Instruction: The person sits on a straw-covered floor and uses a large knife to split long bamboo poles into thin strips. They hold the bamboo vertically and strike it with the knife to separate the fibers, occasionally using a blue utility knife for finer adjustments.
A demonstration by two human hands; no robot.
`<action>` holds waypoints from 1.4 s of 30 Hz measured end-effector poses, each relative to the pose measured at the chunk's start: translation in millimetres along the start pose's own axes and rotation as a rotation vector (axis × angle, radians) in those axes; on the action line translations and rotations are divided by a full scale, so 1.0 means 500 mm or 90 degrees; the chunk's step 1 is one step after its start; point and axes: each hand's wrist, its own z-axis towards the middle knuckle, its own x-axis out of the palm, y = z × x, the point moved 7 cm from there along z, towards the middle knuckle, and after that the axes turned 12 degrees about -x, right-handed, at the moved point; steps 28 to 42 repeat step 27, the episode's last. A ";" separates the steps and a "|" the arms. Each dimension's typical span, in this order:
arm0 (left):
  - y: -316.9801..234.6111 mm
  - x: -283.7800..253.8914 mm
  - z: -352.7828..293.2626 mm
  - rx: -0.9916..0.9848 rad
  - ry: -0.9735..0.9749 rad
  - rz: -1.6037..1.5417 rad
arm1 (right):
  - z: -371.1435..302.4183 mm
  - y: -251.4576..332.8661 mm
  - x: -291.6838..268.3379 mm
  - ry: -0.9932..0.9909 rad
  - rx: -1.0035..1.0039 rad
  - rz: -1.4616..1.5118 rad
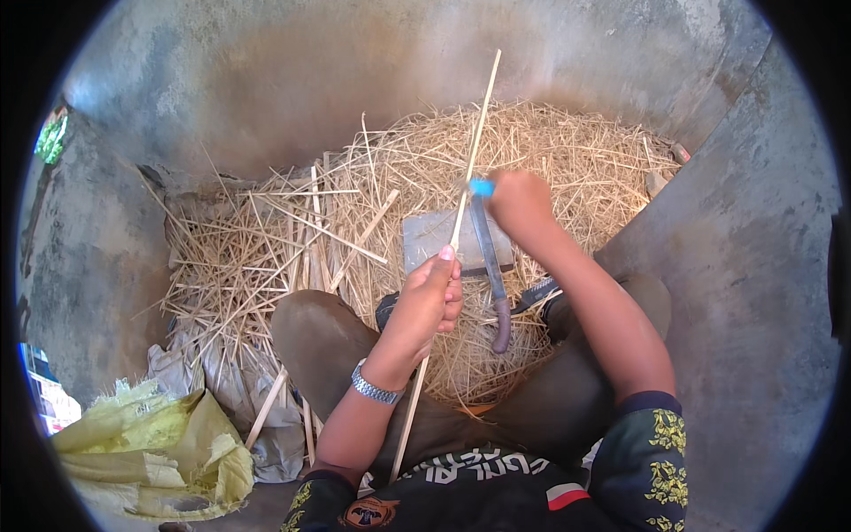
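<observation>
My left hand (422, 306) is closed round a long thin bamboo strip (483, 120), thumb pressed along it. The strip slants from my lap up toward the far wall. My right hand (521, 208), slightly blurred, is closed in a fist on a small blue tool (481, 187). That tool meets the strip above my left hand; its working end is blurred, so its exact kind is unclear. Below, a long-bladed knife (487, 253) with a brown handle lies across a flat grey block (425, 239) between my legs.
Straw-like shavings (567, 151) cover the ground up to the concrete wall (355, 80). Several cut strips (319, 230) lie in a loose heap at left. A yellow-green sack (168, 452) is at lower left. Another dark-bladed tool (536, 293) rests beside my right leg.
</observation>
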 end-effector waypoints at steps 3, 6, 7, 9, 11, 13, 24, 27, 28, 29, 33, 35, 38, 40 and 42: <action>0.003 0.016 0.003 -0.004 0.018 0.011 | 0.022 -0.069 -0.011 -0.025 0.127 0.044; 0.018 0.027 -0.001 -0.011 0.029 0.016 | 0.025 -0.102 -0.027 -0.024 0.187 -0.005; 0.017 0.034 -0.007 -0.006 0.037 0.019 | 0.023 -0.109 -0.033 -0.037 0.201 -0.002; 0.010 0.029 -0.009 0.000 0.036 0.019 | 0.030 -0.090 -0.042 -0.025 0.165 -0.011; -0.002 0.007 -0.010 -0.002 0.022 0.011 | 0.019 -0.040 -0.036 0.026 0.068 -0.041; -0.014 0.002 -0.013 0.009 0.013 0.007 | -0.013 0.026 -0.011 0.009 -0.058 -0.053; 0.026 0.036 -0.008 -0.009 0.012 0.053 | 0.029 -0.102 -0.057 0.068 0.235 0.005; 0.009 0.011 -0.003 0.006 0.018 0.027 | 0.027 -0.041 -0.037 0.112 0.117 -0.037; 0.009 0.011 -0.003 0.006 0.018 0.027 | 0.027 -0.041 -0.037 0.112 0.117 -0.037; 0.009 0.011 -0.003 0.006 0.018 0.027 | 0.027 -0.041 -0.037 0.112 0.117 -0.037; 0.009 0.011 -0.003 0.006 0.018 0.027 | 0.027 -0.041 -0.037 0.112 0.117 -0.037; 0.009 0.011 -0.003 0.006 0.018 0.027 | 0.027 -0.041 -0.037 0.112 0.117 -0.037; 0.009 0.011 -0.003 0.006 0.018 0.027 | 0.027 -0.041 -0.037 0.112 0.117 -0.037; 0.009 0.011 -0.003 0.006 0.018 0.027 | 0.027 -0.041 -0.037 0.112 0.117 -0.037; 0.009 0.011 -0.003 0.006 0.018 0.027 | 0.027 -0.041 -0.037 0.112 0.117 -0.037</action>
